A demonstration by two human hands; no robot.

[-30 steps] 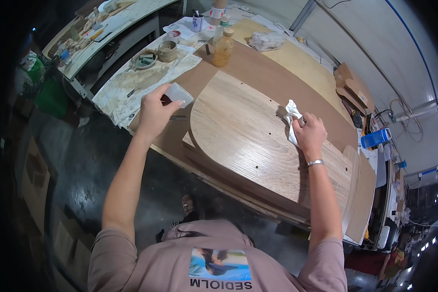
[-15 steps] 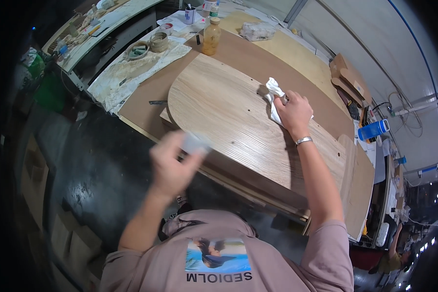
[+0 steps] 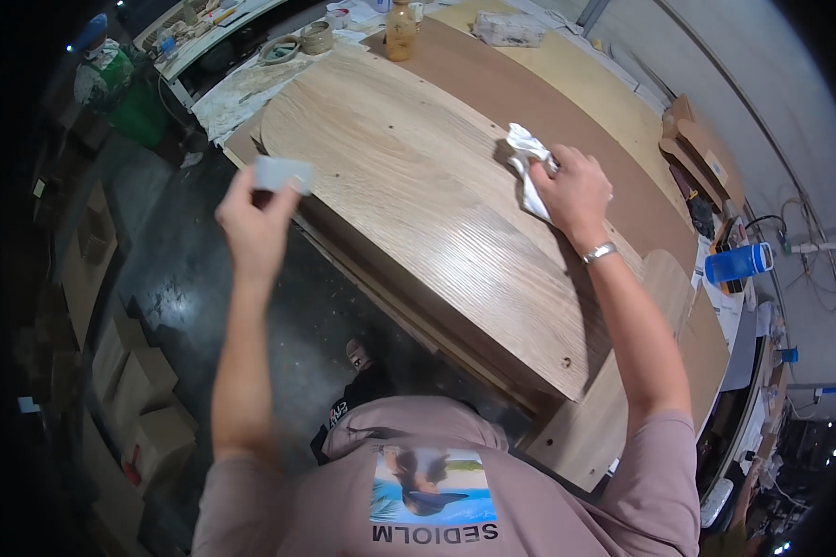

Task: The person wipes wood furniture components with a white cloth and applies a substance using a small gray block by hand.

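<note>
A wood-grain board (image 3: 399,176) with a rounded far-left end lies across the bench, dotted with small dark holes. My left hand (image 3: 254,223) is off the board's left edge, fingers closed on a small flat grey pad (image 3: 283,174); its exact kind cannot be made out. On the board's far side, my right hand (image 3: 574,190) grips a crumpled white cloth (image 3: 528,144), which rests on the surface. A second wood-grain piece (image 3: 590,429) sits at the near right, partly under the board and my right forearm.
A glass bottle (image 3: 400,35) holding brownish liquid stands beyond the board, with small bowls (image 3: 317,37) to its left. A white wrapped block (image 3: 509,29) lies at the back. At right are a blue bottle (image 3: 738,264) and brown curved pieces (image 3: 706,158). Cardboard boxes (image 3: 149,390) stand on the floor.
My left hand has swung left with the grey pad, away from over the board. The board appears lower left and turned in view. My right hand keeps hold of the cloth.
</note>
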